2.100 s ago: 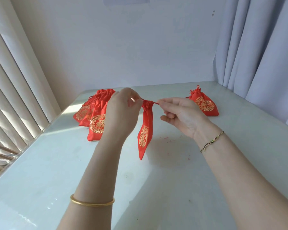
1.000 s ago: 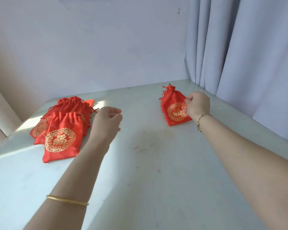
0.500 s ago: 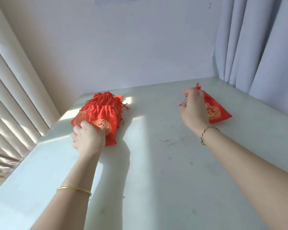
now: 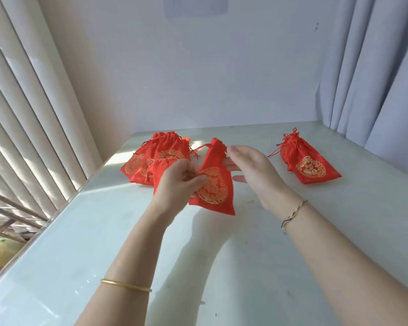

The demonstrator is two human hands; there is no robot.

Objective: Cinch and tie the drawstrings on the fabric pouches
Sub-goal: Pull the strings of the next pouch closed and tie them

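1. A gold bangle (image 4: 125,285) is sitting on the left wrist and a thin bracelet (image 4: 292,214) is circling the right wrist, with both forearms reaching over the pale table (image 4: 269,267).
2. The left hand (image 4: 176,184) is pinching a red pouch (image 4: 218,191) by its left edge and holding it just above the table, neck pointing away.
3. The right hand (image 4: 252,170) is hovering at the pouch's right edge, fingers straight and gripping nothing. Whether they are touching the cloth cannot be told.
4. A red cord (image 4: 199,148) is looping out leftward from the pouch's neck.
5. Further back on the left, a pile of pouches (image 4: 151,161) is lying flat. Well apart on the right, a cinched pouch (image 4: 311,168) is resting.
6. Blinds (image 4: 28,114) and a curtain (image 4: 375,78) are flanking the wall (image 4: 198,78).
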